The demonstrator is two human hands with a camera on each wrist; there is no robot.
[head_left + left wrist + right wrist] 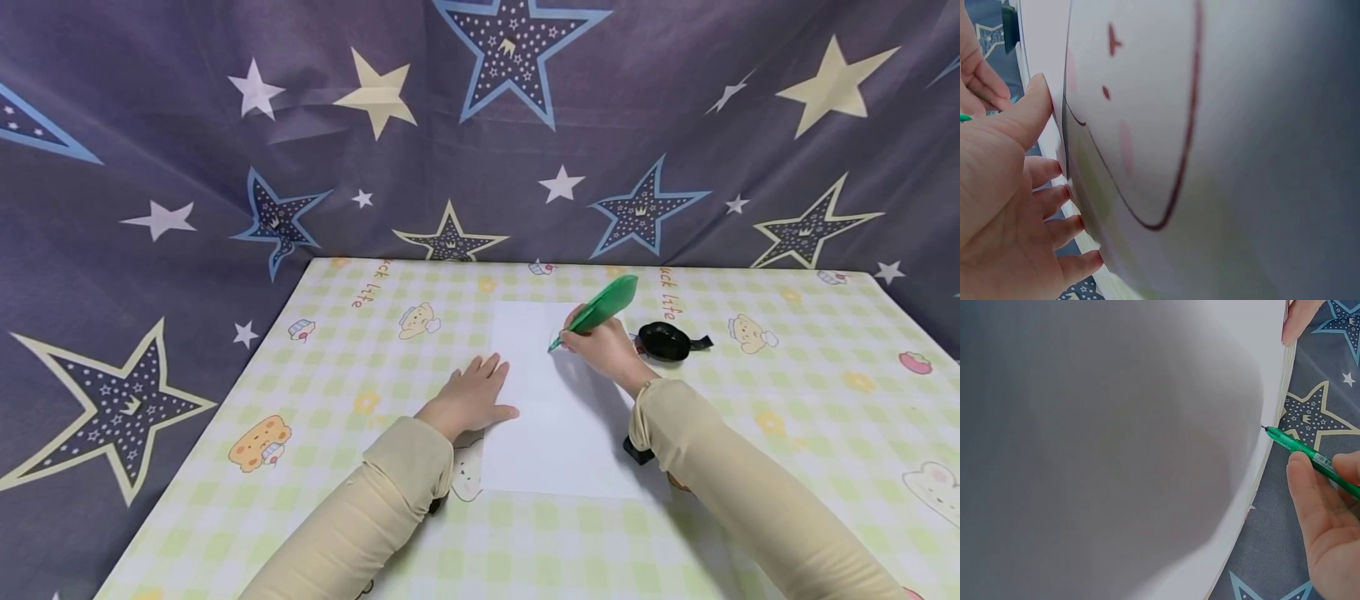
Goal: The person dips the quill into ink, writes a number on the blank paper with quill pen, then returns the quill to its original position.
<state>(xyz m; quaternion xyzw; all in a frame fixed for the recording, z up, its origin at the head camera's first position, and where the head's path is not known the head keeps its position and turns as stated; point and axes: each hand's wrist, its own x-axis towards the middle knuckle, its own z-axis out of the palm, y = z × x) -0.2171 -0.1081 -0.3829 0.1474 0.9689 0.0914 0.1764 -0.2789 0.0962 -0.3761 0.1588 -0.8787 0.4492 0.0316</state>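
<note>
— Green pen (600, 312), where is it now?

— It is pinched in the fingers of my right hand (609, 350), over the far right part of the white paper (551, 417). Its long axis slants: the tip points down and left to the sheet, and the feather-like top points far and right.

— And the other hand?

— My left hand (472, 396) lies flat, with fingers straight, on the desk (375, 333) at the left edge of the paper; it holds nothing. The hands are apart. My right wrist rests on the sheet, and a black round thing (663, 342) lies just right of it.
</note>
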